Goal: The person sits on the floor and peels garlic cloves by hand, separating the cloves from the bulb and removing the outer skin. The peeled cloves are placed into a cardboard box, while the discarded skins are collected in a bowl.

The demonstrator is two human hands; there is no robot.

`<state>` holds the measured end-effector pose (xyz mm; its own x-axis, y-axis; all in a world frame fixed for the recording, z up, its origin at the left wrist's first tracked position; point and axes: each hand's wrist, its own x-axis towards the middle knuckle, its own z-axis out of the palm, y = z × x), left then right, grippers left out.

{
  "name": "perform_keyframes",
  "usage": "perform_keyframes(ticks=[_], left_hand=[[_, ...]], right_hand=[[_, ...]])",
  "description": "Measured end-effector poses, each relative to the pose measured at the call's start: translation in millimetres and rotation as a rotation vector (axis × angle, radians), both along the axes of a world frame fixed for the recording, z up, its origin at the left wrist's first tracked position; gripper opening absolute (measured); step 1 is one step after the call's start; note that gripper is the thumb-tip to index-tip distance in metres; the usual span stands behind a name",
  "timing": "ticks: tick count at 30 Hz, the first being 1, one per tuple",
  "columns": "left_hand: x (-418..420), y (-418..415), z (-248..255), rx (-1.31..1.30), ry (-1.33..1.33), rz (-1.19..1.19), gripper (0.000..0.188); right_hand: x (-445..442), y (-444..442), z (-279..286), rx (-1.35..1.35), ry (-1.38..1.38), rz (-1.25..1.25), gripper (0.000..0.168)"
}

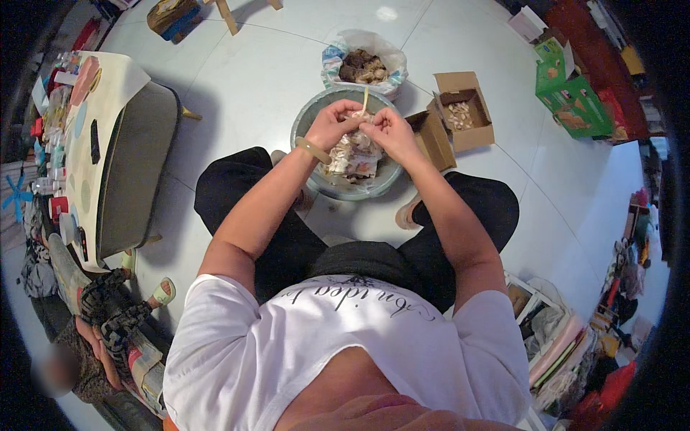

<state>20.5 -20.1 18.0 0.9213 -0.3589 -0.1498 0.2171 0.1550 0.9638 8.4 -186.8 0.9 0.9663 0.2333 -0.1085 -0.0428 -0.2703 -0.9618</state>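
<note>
My left hand (pixel 335 125) and my right hand (pixel 389 131) meet over a lined round tub (pixel 302 116), with a pale garlic bulb (pixel 360 115) between their fingers. Its pale yellow stalk (pixel 366 98) points away from me. A bangle circles my left wrist. Papery garlic skins (pixel 347 156) lie heaped in the tub below the hands. To the right, an open cardboard box (pixel 474 139) holds loose garlic cloves (pixel 460 116). Just beyond the tub, a plastic sack (pixel 396 60) contains whole bulbs and a dark brown clump. The fingers partly hide the bulb.
Another opened cardboard box (pixel 437 144) stands between tub and cloves. A table (pixel 141 161) with cluttered items is at the left; a person (pixel 99 350) reclines below it. A green carton (pixel 574 97) stands at the far right, and a white rack (pixel 539 301) near my right elbow.
</note>
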Motion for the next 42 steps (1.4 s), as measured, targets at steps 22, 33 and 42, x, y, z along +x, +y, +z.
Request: perform_keyframes(ticks=[22, 33, 42], left_hand=[[-14, -14, -4, 0.223, -0.363, 0.072, 0.026], [-19, -13, 10, -0.311, 0.228, -0.071, 0.023], [-10, -5, -19, 0.389, -0.43, 0.039, 0.024]], right_hand=[[-15, 22, -8, 0.399, 0.24, 0.014, 0.029], [-22, 23, 1, 0.519, 0.239, -0.02, 0.029], [-18, 14, 11, 0.248, -0.056, 0.19, 0.025]])
